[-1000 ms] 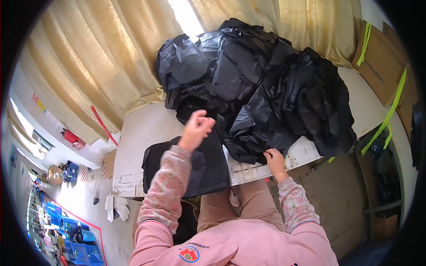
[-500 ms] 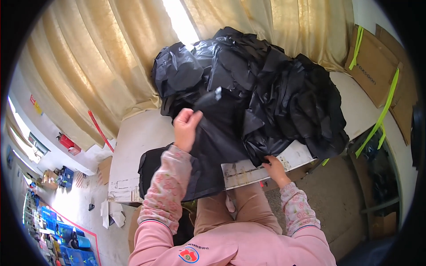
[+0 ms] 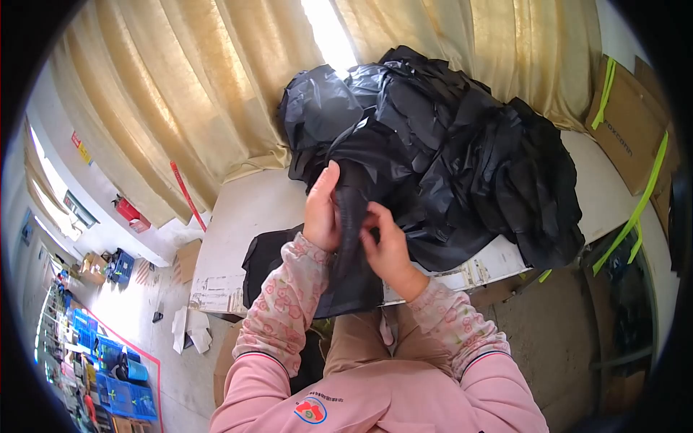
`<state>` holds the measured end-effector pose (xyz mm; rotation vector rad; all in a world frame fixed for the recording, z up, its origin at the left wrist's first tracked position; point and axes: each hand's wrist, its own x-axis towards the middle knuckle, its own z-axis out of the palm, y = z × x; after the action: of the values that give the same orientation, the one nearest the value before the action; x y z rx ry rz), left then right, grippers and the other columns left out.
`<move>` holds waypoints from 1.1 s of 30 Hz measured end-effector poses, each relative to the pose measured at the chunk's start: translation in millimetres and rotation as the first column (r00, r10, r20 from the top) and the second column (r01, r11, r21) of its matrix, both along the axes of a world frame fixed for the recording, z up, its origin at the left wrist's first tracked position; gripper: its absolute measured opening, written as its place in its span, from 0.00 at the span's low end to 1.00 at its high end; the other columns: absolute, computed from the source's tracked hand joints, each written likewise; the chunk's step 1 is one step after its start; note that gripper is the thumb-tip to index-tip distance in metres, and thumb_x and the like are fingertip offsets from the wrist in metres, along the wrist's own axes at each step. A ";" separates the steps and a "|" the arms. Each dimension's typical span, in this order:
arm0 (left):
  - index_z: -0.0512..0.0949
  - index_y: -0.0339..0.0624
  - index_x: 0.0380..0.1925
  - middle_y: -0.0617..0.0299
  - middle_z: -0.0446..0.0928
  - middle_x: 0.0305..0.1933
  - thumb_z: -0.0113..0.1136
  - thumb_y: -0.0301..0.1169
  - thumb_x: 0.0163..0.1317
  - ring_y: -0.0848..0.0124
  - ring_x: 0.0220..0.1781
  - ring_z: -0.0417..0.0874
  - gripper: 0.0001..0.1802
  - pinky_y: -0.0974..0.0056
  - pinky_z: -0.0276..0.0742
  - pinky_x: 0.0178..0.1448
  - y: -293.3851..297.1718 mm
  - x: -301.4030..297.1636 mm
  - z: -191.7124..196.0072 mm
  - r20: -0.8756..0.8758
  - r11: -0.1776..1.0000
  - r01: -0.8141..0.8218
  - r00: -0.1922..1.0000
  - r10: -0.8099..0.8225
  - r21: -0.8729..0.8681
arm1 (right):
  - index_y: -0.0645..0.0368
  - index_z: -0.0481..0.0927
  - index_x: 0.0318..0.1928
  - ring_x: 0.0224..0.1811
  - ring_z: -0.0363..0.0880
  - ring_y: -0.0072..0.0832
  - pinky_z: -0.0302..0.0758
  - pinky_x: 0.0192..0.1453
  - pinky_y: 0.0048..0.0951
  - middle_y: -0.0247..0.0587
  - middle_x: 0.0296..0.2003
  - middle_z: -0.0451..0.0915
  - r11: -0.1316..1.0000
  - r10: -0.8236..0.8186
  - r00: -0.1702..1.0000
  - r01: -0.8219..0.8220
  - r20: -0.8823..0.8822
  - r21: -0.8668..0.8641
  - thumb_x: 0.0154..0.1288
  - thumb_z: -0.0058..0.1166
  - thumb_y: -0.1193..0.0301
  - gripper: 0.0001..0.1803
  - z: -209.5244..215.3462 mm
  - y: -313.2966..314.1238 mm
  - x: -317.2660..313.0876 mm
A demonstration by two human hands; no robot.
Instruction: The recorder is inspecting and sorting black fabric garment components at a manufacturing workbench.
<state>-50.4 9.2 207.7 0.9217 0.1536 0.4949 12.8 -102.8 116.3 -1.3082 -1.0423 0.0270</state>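
Note:
My left hand (image 3: 323, 211) is upright in front of the black pile, thumb up, closed around the edge of a black fabric piece (image 3: 351, 216). The piece is gathered into a narrow upright fold between my hands. At its right side my right hand (image 3: 390, 249) has its fingers curled against the fold; their tips are partly hidden and slightly blurred. Behind my hands rises a large crumpled pile of shiny black fabric (image 3: 462, 137). More black fabric (image 3: 267, 252) lies flat by my left forearm, at the table's near edge.
The pile rests on a white table (image 3: 231, 216) with worn edges. Tan curtains (image 3: 180, 94) hang behind it. Cardboard (image 3: 624, 133) with yellow-green straps stands at the right. On the floor at the left are blue crates (image 3: 126, 395) and white paper scraps (image 3: 190, 330).
My right hand has left the table's near edge and come up beside my left hand. The black fabric is now folded up between both hands. The view has shifted slightly.

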 end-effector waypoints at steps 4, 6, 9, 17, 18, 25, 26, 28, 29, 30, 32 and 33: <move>0.76 0.43 0.44 0.60 0.81 0.38 0.48 0.48 0.71 0.68 0.37 0.83 0.19 0.63 0.79 0.42 9.2 -2.2 -32.5 0.125 0.997 -0.035 0.991 0.044 -0.072 | 0.64 0.74 0.43 0.35 0.78 0.45 0.75 0.41 0.36 0.49 0.33 0.75 0.985 -0.131 0.971 0.105 0.199 0.136 0.51 0.52 0.88 0.17 16.5 -0.7 6.7; 0.70 0.42 0.55 0.59 0.77 0.52 0.51 0.47 0.70 0.69 0.52 0.78 0.23 0.62 0.72 0.58 3.2 0.0 -34.4 0.209 1.000 0.003 0.978 -0.004 0.005 | 0.64 0.74 0.42 0.35 0.77 0.44 0.75 0.41 0.35 0.49 0.33 0.74 0.980 -0.160 0.963 0.128 0.217 0.154 0.52 0.51 0.88 0.15 15.5 -1.6 9.8; 0.57 0.40 0.68 0.55 0.65 0.66 0.58 0.55 0.62 0.65 0.67 0.66 0.43 0.60 0.59 0.70 -20.6 -2.5 -28.6 0.321 0.951 0.003 0.941 -0.107 0.309 | 0.64 0.74 0.40 0.37 0.75 0.44 0.73 0.41 0.34 0.50 0.33 0.72 0.941 -0.265 0.939 0.202 0.218 0.272 0.55 0.48 0.87 0.11 37.0 -7.0 28.5; 0.50 0.33 0.70 0.46 0.51 0.74 0.61 0.20 0.48 0.56 0.75 0.55 0.48 0.59 0.55 0.73 -43.8 -3.2 -39.0 0.378 0.280 -0.431 0.898 0.226 0.857 | 0.63 0.72 0.41 0.37 0.77 0.38 0.72 0.42 0.29 0.48 0.34 0.73 0.927 -0.282 0.919 0.186 0.276 0.326 0.64 0.46 0.82 0.07 84.0 -9.7 43.8; 0.54 0.34 0.69 0.47 0.58 0.70 0.60 0.20 0.49 0.59 0.72 0.61 0.45 0.61 0.58 0.71 -41.7 -6.1 -39.0 0.376 0.334 -0.431 0.900 0.219 0.838 | 0.63 0.72 0.42 0.37 0.76 0.37 0.71 0.42 0.27 0.47 0.34 0.74 0.967 -0.168 0.977 0.136 0.135 0.217 0.67 0.45 0.80 0.05 78.9 -11.3 40.8; 0.75 0.36 0.45 0.63 0.79 0.42 0.49 0.15 0.60 0.77 0.44 0.79 0.14 0.73 0.74 0.51 -17.0 -17.6 -35.6 0.278 0.826 -0.470 0.876 0.394 0.311 | 0.59 0.72 0.39 0.33 0.58 0.10 0.61 0.36 0.14 0.22 0.29 0.62 0.940 0.336 0.900 -0.338 -0.278 0.042 0.73 0.47 0.70 0.06 43.8 -21.6 27.5; 0.75 0.38 0.43 0.64 0.79 0.39 0.49 0.19 0.63 0.78 0.41 0.79 0.10 0.74 0.76 0.47 -5.5 -19.1 -37.6 0.271 0.874 -0.432 0.888 0.370 0.221 | 0.60 0.71 0.40 0.34 0.63 0.10 0.64 0.38 0.15 0.23 0.30 0.66 0.877 0.426 0.859 -0.469 -0.285 -0.104 0.72 0.49 0.70 0.06 43.7 -32.1 26.8; 0.75 0.38 0.43 0.64 0.79 0.39 0.48 0.20 0.64 0.77 0.40 0.79 0.10 0.74 0.76 0.46 14.6 -27.1 -40.1 0.238 0.899 -0.348 0.927 0.290 0.264 | 0.60 0.71 0.41 0.35 0.68 0.09 0.68 0.40 0.17 0.23 0.32 0.70 0.775 0.505 0.806 -0.581 -0.309 -0.248 0.70 0.52 0.70 0.07 47.1 -57.2 21.2; 0.75 0.39 0.42 0.64 0.79 0.38 0.47 0.21 0.65 0.77 0.40 0.79 0.09 0.74 0.76 0.46 23.9 -32.3 -42.8 0.201 0.916 -0.260 0.958 0.205 0.305 | 0.61 0.71 0.41 0.35 0.71 0.11 0.70 0.41 0.17 0.27 0.32 0.72 0.756 0.529 0.847 -0.498 -0.052 -0.424 0.66 0.55 0.73 0.08 52.6 -69.8 15.8; 0.75 0.38 0.44 0.65 0.79 0.38 0.52 0.24 0.64 0.77 0.41 0.78 0.10 0.73 0.75 0.47 31.5 -36.3 -47.4 0.159 0.917 -0.207 0.974 0.161 0.342 | 0.62 0.71 0.41 0.36 0.74 0.12 0.71 0.42 0.18 0.30 0.33 0.75 0.740 0.555 0.807 -0.365 0.204 -0.565 0.62 0.58 0.76 0.10 57.7 -79.4 14.1; 0.74 0.36 0.47 0.63 0.78 0.40 0.55 0.26 0.63 0.75 0.43 0.78 0.13 0.71 0.74 0.50 33.4 -42.2 -55.0 0.085 0.805 -0.144 0.990 0.116 0.575 | 0.63 0.72 0.42 0.36 0.77 0.16 0.73 0.42 0.19 0.35 0.35 0.77 0.883 0.401 0.845 -0.254 0.353 -0.395 0.58 0.59 0.78 0.12 71.8 -86.8 31.0; 0.73 0.35 0.49 0.62 0.78 0.42 0.57 0.29 0.62 0.73 0.45 0.78 0.16 0.69 0.74 0.53 32.1 -45.8 -59.1 0.005 0.638 -0.060 0.996 0.088 0.768 | 0.65 0.74 0.43 0.37 0.79 0.20 0.74 0.42 0.19 0.41 0.36 0.80 0.972 0.213 0.857 -0.137 0.469 -0.191 0.55 0.60 0.81 0.15 79.0 -87.8 41.5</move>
<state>-96.1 41.3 148.6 1.7832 -0.0039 0.6362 54.3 -190.6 195.3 -1.3876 -1.6194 -0.0935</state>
